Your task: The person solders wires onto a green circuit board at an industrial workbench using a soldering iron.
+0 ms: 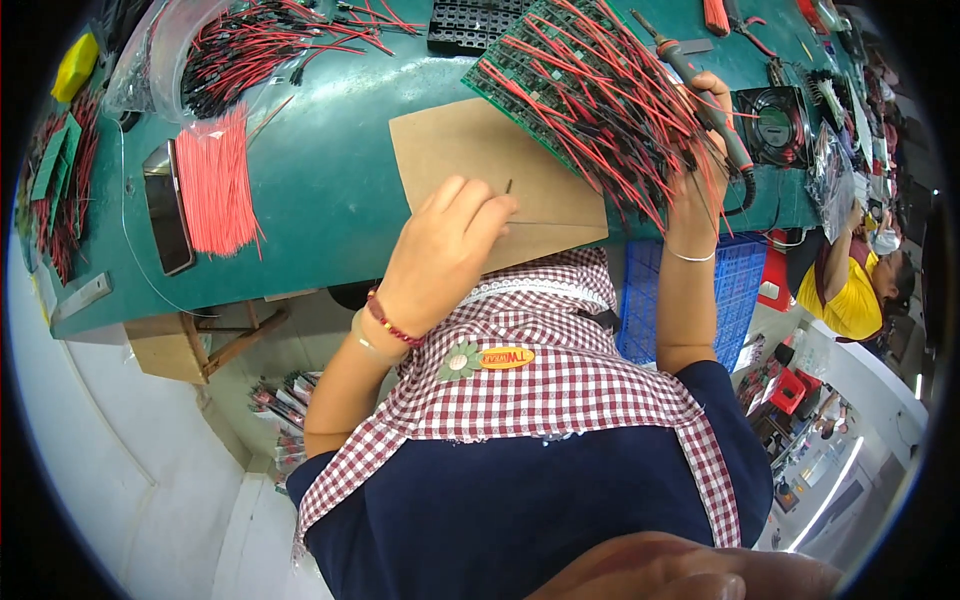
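My left hand (452,232) is over a sheet of brown cardboard (440,140), its thumb and fingers pinched together. Whatever they may hold is too small to make out; a tiny dark piece (508,186) shows just beyond the fingertips. My right hand (704,165) is closed around the grey handle of a soldering iron (700,95), whose tip points away to the upper left. Beside that hand, a green circuit board panel (497,75) sits tilted over the cardboard's far edge. Many red and black wires (600,110) cover it, and their near ends hang against my right hand and wrist, partly hiding the palm.
On the green table (330,150) at left are a bundle of red wires (215,185), a phone (168,208) and a bag of red-black leads (250,50). A black fan (775,125) stands at right. A blue crate (735,285) is below the edge; another person (850,295) sits farther right.
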